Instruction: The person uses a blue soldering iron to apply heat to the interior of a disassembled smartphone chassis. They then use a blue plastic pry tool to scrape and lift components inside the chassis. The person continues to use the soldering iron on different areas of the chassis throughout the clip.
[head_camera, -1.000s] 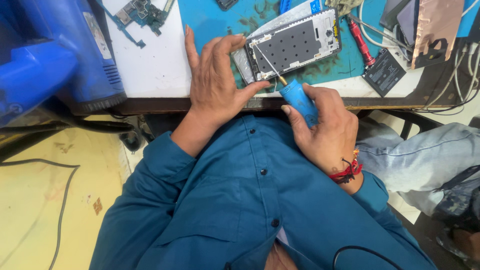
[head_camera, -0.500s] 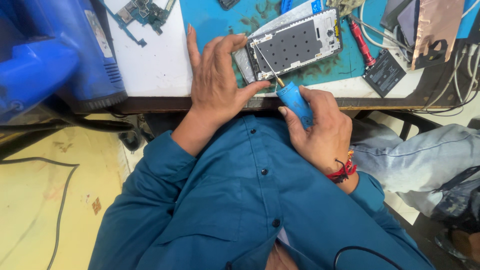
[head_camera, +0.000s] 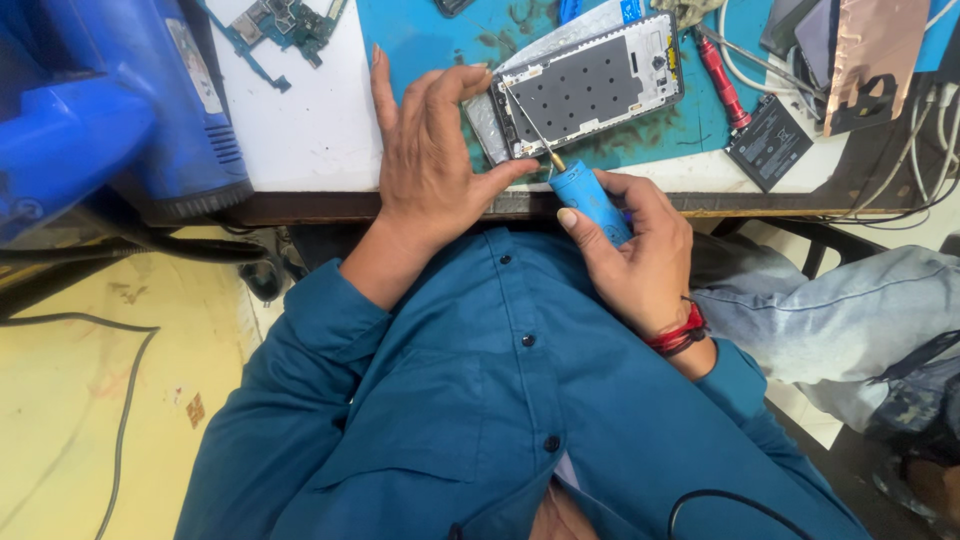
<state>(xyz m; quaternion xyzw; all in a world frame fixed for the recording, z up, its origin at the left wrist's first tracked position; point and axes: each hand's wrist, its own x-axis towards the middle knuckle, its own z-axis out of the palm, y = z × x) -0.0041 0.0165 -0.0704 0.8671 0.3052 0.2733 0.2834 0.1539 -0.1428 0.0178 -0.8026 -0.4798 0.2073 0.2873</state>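
Phone frame (head_camera: 590, 90) near table edge, left hand (head_camera: 435, 160) steadying it, right hand (head_camera: 635, 265) gripping screwdriver (head_camera: 585, 195).

The one camera sat on the person's head and looked straight down, close above the opened phone (head_camera: 585, 90) at the table's near edge, with the blue shirt (head_camera: 480, 400) filling the view below it.

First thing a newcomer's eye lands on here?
The opened phone on the teal mat at top centre, steadied by the left hand. The right hand holds a blue-handled screwdriver with its tip on the phone. A big blue tool fills the upper left.
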